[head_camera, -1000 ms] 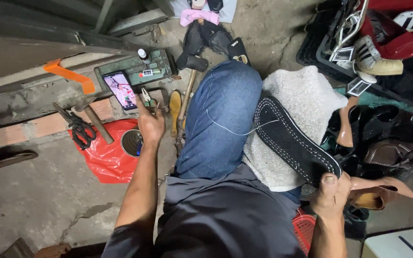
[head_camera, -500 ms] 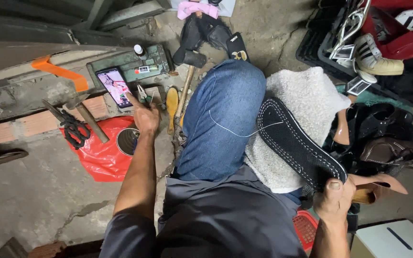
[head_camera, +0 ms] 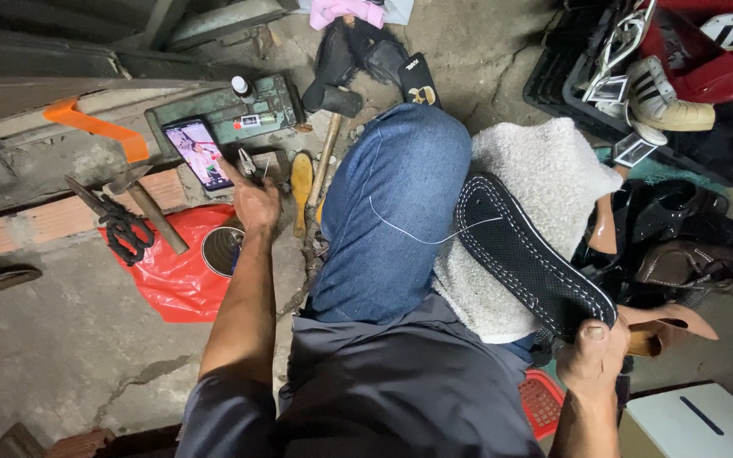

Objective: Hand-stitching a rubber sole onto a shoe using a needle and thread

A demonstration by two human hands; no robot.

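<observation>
Black shoe sole (head_camera: 529, 254), edged with white stitching, is gripped at its near end by the right hand (head_camera: 591, 360) and laid across a pale fleecy cloth (head_camera: 545, 174) on the lap, with a white thread (head_camera: 409, 233) trailing from it over the jeans. The left hand (head_camera: 256, 203) is stretched down to the cracked concrete floor (head_camera: 61, 339), its fingers curled loosely at pliers (head_camera: 246, 161) beside a lit phone (head_camera: 199, 153) (whether anything is actually grasped cannot be told). A hammer (head_camera: 330, 127), scissors (head_camera: 120, 225) and an orange-handled tool (head_camera: 99, 127) are scattered near a brick ledge. A round tin (head_camera: 221, 250) is set on a red plastic bag (head_camera: 176, 284); its contents cannot be made out. A dark crate (head_camera: 553, 80) at the far right is filled with shoes
</observation>
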